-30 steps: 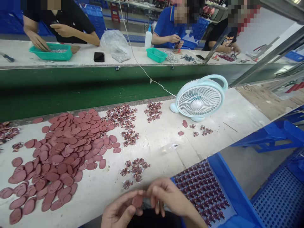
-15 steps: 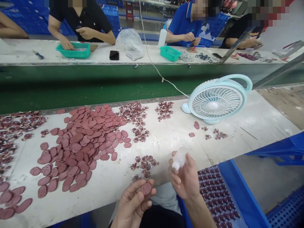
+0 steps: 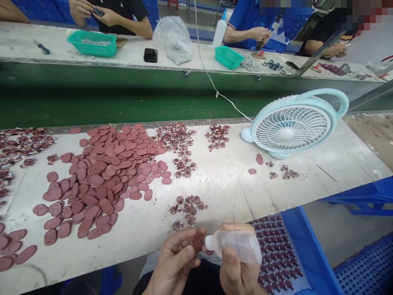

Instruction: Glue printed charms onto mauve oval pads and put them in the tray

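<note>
My left hand (image 3: 179, 256) pinches a reddish-brown oval disc (image 3: 197, 241) between thumb and fingers, low over the table's near edge. A translucent squeeze bottle (image 3: 238, 246) lies sideways in my right hand (image 3: 235, 266), its white tip pointing left at the disc. Whether the tip touches the disc I cannot tell. Just beyond my hands sits a cluster of small dark-brown pieces with light bits (image 3: 188, 208). A broad heap of similar oval discs (image 3: 101, 176) spreads over the table to the left.
A pale-blue fan (image 3: 288, 127) stands at the right, its white cord (image 3: 229, 100) running back. Right of my lap, a blue crate (image 3: 319, 254) holds rows of dark-red pieces (image 3: 278, 250). Across the green divider (image 3: 123, 96), other people work beside green baskets (image 3: 92, 45).
My right hand has turned the bottle on its side and brought it left against or close to the disc. The left hand keeps its hold. The camera view has tilted down somewhat.
</note>
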`<state>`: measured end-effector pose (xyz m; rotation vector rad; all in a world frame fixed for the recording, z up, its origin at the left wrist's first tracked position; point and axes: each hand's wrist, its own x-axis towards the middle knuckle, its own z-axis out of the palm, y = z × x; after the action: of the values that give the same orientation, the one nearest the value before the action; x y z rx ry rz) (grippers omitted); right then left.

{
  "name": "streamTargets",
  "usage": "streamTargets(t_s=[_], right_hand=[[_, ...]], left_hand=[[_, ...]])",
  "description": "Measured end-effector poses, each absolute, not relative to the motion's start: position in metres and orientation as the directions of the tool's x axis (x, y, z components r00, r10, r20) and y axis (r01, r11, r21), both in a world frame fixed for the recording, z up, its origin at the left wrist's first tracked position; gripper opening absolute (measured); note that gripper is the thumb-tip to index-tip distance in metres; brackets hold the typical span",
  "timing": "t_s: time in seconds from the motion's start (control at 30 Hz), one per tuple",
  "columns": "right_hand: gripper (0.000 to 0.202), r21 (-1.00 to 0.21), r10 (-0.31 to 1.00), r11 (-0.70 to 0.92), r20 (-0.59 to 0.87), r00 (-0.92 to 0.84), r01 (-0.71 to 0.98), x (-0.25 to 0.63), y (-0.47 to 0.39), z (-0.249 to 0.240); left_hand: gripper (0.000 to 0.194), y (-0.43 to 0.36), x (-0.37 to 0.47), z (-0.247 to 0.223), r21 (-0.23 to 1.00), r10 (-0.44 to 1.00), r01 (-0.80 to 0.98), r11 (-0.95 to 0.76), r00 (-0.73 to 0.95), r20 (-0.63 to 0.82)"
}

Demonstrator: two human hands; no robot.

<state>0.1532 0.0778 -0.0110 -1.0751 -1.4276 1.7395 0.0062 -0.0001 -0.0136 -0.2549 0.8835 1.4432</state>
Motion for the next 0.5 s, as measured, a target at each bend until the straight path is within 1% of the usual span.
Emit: streamTargets(t_s=[0.07, 0.1, 0.17, 0.27, 0.33, 0.43, 0.5], right_hand=[[0.036, -0.998, 0.92, -0.018, -0.043, -0.39, 0.067, 0.1481, 0.0732, -0.0086], [0.037, -0.996, 0.927, 0.014, -0.019, -0.375, 0.084, 0.146, 0.0715, -0.008], [0.036, -0.995, 0.934, 0.02, -0.016, -0.356, 0.097, 0.1436, 0.0705, -0.0081], [0.028, -0.997, 0.925, -0.033, -0.055, -0.375, 0.063, 0.1436, 0.0723, -0.0097], [0.028, -0.997, 0.913, -0.065, -0.081, -0.401, 0.052, 0.1442, 0.0731, -0.0093], [0.032, -0.995, 0.918, -0.058, -0.083, -0.387, 0.076, 0.1446, 0.0726, -0.0058], [0.029, -0.997, 0.928, -0.046, -0.063, -0.367, 0.053, 0.1455, 0.0728, -0.0044]], left_hand=[[0.037, -0.0005, 0.006, -0.0131, 0.358, 0.751, -0.921, 0.155, -0.125, -0.649], [0.036, -0.0005, 0.006, -0.0129, 0.361, 0.75, -0.92, 0.151, -0.131, -0.648], [0.037, -0.0006, 0.006, -0.0123, 0.363, 0.747, -0.921, 0.145, -0.139, -0.651], [0.038, -0.0006, 0.0062, -0.0119, 0.361, 0.743, -0.921, 0.147, -0.138, -0.655], [0.038, -0.0007, 0.0064, -0.0119, 0.36, 0.741, -0.921, 0.15, -0.136, -0.658], [0.039, -0.001, 0.0068, -0.0118, 0.352, 0.733, -0.924, 0.149, -0.136, -0.666], [0.039, -0.0012, 0.0068, -0.0114, 0.35, 0.731, -0.925, 0.147, -0.137, -0.668]])
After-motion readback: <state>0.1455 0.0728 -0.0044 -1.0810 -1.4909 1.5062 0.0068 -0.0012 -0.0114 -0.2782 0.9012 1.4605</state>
